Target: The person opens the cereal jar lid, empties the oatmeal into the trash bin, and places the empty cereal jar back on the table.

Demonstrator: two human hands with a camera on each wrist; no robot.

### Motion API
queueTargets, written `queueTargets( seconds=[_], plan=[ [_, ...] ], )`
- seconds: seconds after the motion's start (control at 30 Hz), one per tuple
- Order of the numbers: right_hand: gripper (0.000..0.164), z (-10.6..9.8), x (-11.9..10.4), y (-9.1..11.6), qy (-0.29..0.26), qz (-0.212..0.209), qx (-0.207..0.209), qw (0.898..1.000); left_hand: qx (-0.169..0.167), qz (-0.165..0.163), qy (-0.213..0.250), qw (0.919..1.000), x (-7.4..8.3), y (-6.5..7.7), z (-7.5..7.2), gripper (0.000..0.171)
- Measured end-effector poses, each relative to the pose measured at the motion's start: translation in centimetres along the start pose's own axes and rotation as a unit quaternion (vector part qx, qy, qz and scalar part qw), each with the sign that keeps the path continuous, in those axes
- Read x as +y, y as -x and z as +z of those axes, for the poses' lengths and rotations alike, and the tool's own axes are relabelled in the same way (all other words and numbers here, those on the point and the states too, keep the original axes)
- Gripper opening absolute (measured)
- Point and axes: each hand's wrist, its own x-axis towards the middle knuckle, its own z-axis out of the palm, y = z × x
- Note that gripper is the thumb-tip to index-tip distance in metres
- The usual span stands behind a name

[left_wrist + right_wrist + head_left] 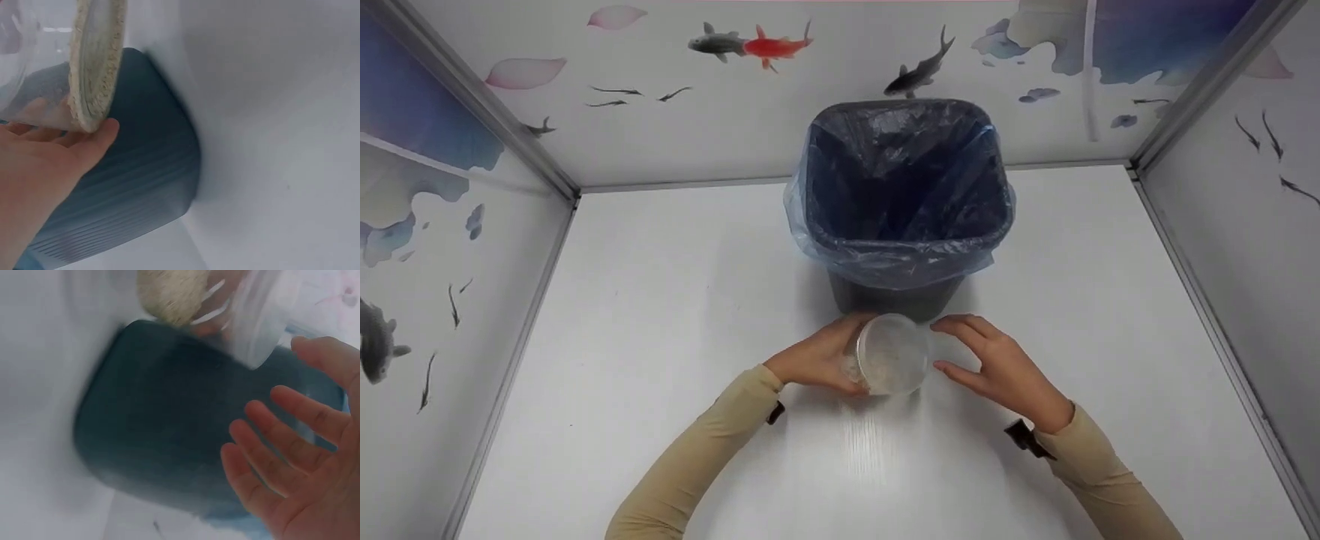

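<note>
Left fingers [101,138] grip while right fingers [281,436] spread

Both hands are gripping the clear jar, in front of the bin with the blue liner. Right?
Not quite: only the left hand grips the clear jar. The right hand is beside it, its fingers apart from the jar; the right wrist view shows this. The jar is in front of the bin with the blue liner.

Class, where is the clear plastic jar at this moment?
In the head view, the clear plastic jar is just right of centre, in front of the bin, gripped by the left hand, with the right hand close by on its right.
</note>
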Motion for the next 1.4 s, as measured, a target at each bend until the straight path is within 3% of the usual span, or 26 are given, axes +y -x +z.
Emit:
queueTargets(
  seconds=[0.17, 0.37, 0.67, 0.87, 1.07, 1.4],
  plan=[
    [0.056, 0.5, -1.8, -1.4, -0.025, 0.001, -0.018, 1.0, 0.014, -0.018, -0.055, 0.9982, 0.8, -0.1, 0.1, 0.096],
    [0.08, 1.3, -2.9, -2.6, -0.034, 0.001, -0.047, 0.998, 0.027, -0.029, -0.099, 0.9943, 1.5, 0.0, 0.2, 0.098],
    [0.091, 2.4, -3.1, -2.9, -0.015, 0.004, -0.05, 0.999, 0.031, -0.029, -0.191, 0.9808, 2.3, 0.5, 0.6, 0.104],
    [0.092, 2.8, -2.8, -2.9, -0.01, -0.022, -0.039, 0.999, 0.019, -0.028, -0.161, 0.9864, 2.2, 0.6, 0.5, 0.104],
    [0.092, 2.8, -2.8, -3.1, -0.033, -0.039, -0.046, 0.998, -0.001, -0.006, -0.123, 0.9924, 1.4, 0.3, 0.3, 0.103],
    [0.093, 3.3, -2.9, -2.8, 0.0, -0.076, -0.028, 0.997, -0.014, 0.027, -0.136, 0.9903, 0.9, -0.3, 0.0, 0.106]
  ],
)
